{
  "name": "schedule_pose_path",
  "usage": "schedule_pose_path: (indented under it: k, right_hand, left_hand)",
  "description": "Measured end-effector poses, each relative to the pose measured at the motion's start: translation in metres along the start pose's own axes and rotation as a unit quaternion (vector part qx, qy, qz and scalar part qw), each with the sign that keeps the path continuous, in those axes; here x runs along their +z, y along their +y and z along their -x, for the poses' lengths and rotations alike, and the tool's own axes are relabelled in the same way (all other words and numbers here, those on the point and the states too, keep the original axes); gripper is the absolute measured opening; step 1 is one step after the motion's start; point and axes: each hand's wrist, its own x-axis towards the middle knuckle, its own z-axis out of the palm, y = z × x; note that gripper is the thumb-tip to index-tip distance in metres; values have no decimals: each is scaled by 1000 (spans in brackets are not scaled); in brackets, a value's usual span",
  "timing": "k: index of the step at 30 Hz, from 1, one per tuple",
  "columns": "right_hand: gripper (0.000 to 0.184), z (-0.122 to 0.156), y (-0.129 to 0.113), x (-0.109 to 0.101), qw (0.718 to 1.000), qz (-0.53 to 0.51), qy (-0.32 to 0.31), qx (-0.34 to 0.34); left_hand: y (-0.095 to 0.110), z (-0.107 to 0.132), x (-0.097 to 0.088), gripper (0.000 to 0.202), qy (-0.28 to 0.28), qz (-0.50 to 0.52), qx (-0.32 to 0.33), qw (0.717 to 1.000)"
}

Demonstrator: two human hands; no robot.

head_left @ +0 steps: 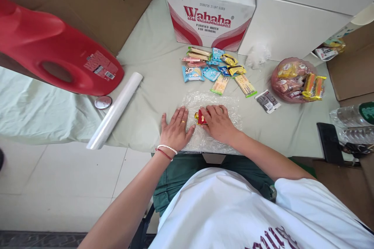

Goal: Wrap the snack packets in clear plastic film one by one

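Observation:
A crinkled sheet of clear plastic film (193, 103) lies flat at the table's front edge. On it sits a small red and gold snack packet (201, 117), partly covered by my right hand (217, 122), whose fingers curl over it from the right. My left hand (177, 126) lies flat with fingers stretched out, at the film's left edge, and holds nothing. Its thumb points toward the packet without touching it. Behind the film is a loose pile of wrapped snacks, with blue packets (193, 74), yellow packets (236, 70) and wafer bars (244, 85).
A roll of clear film (115, 111) lies at the left beside a red jug (64, 54) and a round badge (103, 102). To the right are a dark packet (267, 101), a pink bowl of snacks (279, 87), a phone (330, 144) and bottles (350, 114). A Wahaha carton (210, 15) stands behind.

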Motion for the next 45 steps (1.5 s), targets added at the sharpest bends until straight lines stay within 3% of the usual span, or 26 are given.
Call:
schedule_pose_path:
  k: [11,15,19,24,28,32,35,39,45]
  right_hand:
    - [72,1,5,-3,999,-24,-21,-9]
    - [79,4,3,-4,998,-54,6,3]
    - [70,14,10,-14,993,-106,57,-6]
    - [54,67,29,-23,976,-188,93,-67]
    - [56,123,36,-2,978,-182,56,-89]
    - [33,146,39,17,982,-176,47,-52]
    - [26,138,42,14,974,-215,54,-55]
    - [27,113,51,-6,957,-281,42,-56]
    - [30,74,65,-36,933,-356,45,4]
  left_hand:
    - [-1,0,1,71,3,-3,2,1000]
    - [0,0,0,71,0,-3,4,1000]
    - [0,0,-1,70,-5,0,-3,1000]
    - [-2,0,1,69,-10,6,-6,1000]
    - [-3,0,-1,67,-13,16,-8,1000]
    - [-10,-3,-5,63,-27,45,-1,999]
    - [-21,-7,-8,61,-47,78,2,996]
    - [-41,-15,-18,60,-87,104,25,990]
    - [-65,-13,-46,66,-55,155,129,978]
